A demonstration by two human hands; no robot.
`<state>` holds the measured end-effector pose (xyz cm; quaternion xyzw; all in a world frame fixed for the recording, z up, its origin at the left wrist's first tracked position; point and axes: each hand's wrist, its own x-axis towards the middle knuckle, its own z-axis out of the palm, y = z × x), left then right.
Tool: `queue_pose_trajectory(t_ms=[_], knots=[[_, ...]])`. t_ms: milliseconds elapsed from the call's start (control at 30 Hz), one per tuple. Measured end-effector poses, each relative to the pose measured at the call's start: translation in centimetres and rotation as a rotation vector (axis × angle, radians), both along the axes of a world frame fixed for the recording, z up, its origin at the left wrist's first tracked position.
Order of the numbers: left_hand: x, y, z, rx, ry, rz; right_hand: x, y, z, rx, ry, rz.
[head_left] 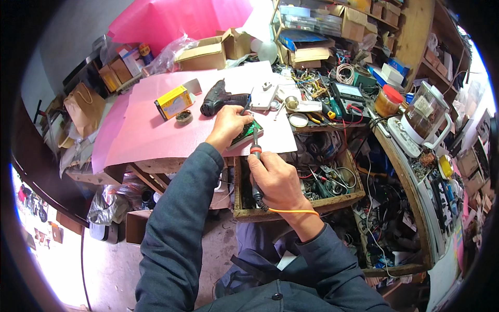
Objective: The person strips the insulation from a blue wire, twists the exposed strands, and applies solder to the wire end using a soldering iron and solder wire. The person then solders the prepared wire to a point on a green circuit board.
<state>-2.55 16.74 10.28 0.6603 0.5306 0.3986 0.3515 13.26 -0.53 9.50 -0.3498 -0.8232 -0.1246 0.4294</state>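
Note:
My left hand point(228, 126) rests on a small green circuit board point(248, 133) at the near edge of the pink sheet point(145, 130), pinching a thin dark tool that rises toward the black glue gun point(221, 98). My right hand point(278, 179) grips a soldering iron point(255, 151) with an orange collar and black handle; its metal tip points up onto the board. An orange cord point(293, 211) runs from the handle across my wrist.
A yellow box point(174, 102) and a small round tin point(183, 116) lie on the pink sheet. A white adapter point(265, 96), multimeter point(349, 95) and tangled wires crowd the right bench. An open wooden drawer point(244, 213) of tools sits below my right hand. Cardboard boxes stand behind.

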Motion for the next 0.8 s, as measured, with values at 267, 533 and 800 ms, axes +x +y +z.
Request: queue_pose_trajectory(t_ms=[267, 533, 800], knots=[[0.0, -0.4, 0.2, -0.012, -0.074, -0.015, -1.1, -0.3, 0.3, 0.038, -0.063, -0.082], [-0.2, -0.6, 0.6, -0.05, -0.141, -0.044, -2.2, 0.3, -0.1, 0.14, -0.095, -0.124], [-0.3, -0.7, 0.6, -0.05, -0.139, -0.029, -2.4, 0.5, -0.4, 0.132, -0.096, -0.117]])
